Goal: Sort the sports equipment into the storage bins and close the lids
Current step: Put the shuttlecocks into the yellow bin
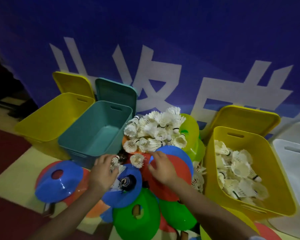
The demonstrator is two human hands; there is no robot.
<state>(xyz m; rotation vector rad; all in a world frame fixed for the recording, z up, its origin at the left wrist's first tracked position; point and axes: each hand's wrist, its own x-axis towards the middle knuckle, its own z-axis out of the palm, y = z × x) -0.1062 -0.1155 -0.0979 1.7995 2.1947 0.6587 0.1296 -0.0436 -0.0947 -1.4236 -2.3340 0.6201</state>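
shuttlecocks (116, 162) are pinched in left hand (103, 172); right hand (160, 168) is kept loose, nothing gripped. strays left of shuttlecock pile (156, 130) should be gathered, feathers uncrushed.

Open plastic storage bins, four: one yellow bin (47, 122) and one teal bin (95, 134) beyond the left hand (102, 174); one yellow bin holding shuttlecocks (246, 170) and one white bin (294, 163) to the right of the right hand (161, 168).

Lids standing behind bins, three: yellow (71, 84), teal (116, 94), yellow (244, 118).

White feather shuttlecocks (156, 130): heaped just beyond both hands, too many to count.

Flat plastic disc cones (59, 184): blue, red, green, lime and orange, overlapping around the hands; number cannot be told.
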